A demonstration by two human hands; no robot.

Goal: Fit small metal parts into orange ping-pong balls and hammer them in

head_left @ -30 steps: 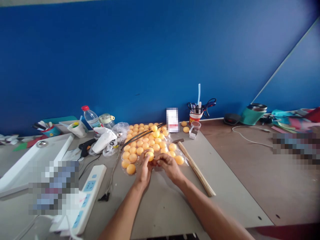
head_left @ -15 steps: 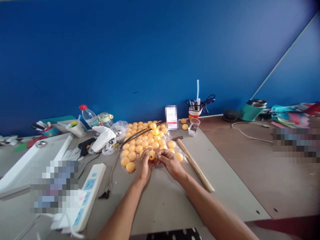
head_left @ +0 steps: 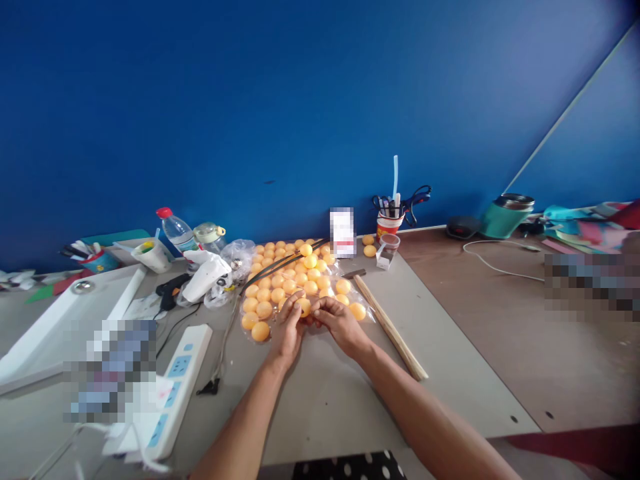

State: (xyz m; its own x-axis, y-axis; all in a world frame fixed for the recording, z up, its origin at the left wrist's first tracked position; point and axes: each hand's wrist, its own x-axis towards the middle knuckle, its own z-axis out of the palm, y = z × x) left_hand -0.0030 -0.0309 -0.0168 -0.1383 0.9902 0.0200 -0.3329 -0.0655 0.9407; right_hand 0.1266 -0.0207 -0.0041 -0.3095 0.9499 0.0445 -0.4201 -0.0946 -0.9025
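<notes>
A clear plastic bag [head_left: 250,319] full of several orange table-tennis balls lies on the grey board in front of me. My left hand [head_left: 287,330] and my right hand [head_left: 338,321] meet at the bag's near edge. Both have curled fingers pinched on one orange ball [head_left: 303,306] through or at the plastic. A black strap [head_left: 280,266] lies across the balls.
A wooden stick with a hammer head [head_left: 387,324] lies right of the bag. To the left lie a white power strip [head_left: 173,387], a glue gun [head_left: 173,288], a water bottle [head_left: 175,230] and cups. A pen cup [head_left: 389,224], a teal mug [head_left: 504,215] and a white cable [head_left: 500,265] stand at the back right.
My hands have stayed at the bag's near edge, fingers shifting slightly on the ball. The view has tilted up a little.
</notes>
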